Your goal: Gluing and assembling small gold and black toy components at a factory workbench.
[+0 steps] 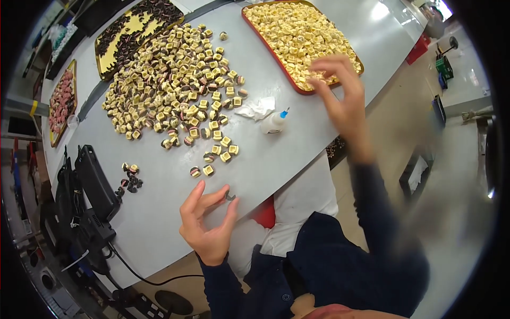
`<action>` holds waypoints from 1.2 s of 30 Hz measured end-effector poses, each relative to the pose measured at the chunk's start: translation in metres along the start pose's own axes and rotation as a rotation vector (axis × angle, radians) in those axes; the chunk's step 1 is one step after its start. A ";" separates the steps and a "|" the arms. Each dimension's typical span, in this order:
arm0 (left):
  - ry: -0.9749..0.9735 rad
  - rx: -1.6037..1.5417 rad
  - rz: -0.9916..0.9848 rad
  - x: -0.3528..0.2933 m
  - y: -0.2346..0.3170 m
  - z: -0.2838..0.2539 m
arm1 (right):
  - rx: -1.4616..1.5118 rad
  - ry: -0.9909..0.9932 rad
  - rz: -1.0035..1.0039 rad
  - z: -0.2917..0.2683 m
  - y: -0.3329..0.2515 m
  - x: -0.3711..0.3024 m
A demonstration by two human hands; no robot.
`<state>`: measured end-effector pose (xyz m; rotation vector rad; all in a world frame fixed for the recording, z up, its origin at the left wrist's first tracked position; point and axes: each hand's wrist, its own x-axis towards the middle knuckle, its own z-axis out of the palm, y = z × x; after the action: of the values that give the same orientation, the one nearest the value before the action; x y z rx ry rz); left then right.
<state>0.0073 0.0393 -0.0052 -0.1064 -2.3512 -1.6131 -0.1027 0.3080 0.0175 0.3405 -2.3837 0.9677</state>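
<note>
Between the thumb and fingers of my left hand (210, 226) is a small dark piece (230, 196), held just above the table near its front edge. My right hand (344, 101) reaches over the near right part of a red-rimmed tray (287, 80) heaped with small cream-coloured square pieces (297, 34). Its thumb and forefinger are apart, and I see nothing clearly held between them. A large heap of small joined pieces (175, 74), cream on dark and pink, spreads over the table beyond my left hand. Several of them trail toward that hand.
A white squeeze bottle (273, 123) with a blue tip stands beside a crumpled tissue (256, 108). Several dark pieces (133, 183) lie at left, near a black device (97, 183) with cables. Trays of dark pieces (154, 13) and pink pieces (62, 101) are farther back.
</note>
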 end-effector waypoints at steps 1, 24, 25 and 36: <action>-0.023 -0.008 0.007 0.000 0.001 0.002 | -0.008 0.005 -0.002 -0.002 0.012 0.011; -0.004 0.032 0.083 0.002 -0.001 0.003 | -0.470 -0.101 -0.085 0.006 0.046 0.046; -0.013 0.029 0.086 0.001 -0.001 0.004 | -0.472 -0.100 -0.083 0.004 0.045 0.046; -0.064 -0.023 0.119 0.009 0.008 0.009 | 0.365 0.096 -0.129 -0.043 -0.049 -0.011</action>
<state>-0.0010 0.0495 0.0011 -0.3011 -2.3259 -1.6032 -0.0567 0.3038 0.0653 0.5613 -2.0658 1.3254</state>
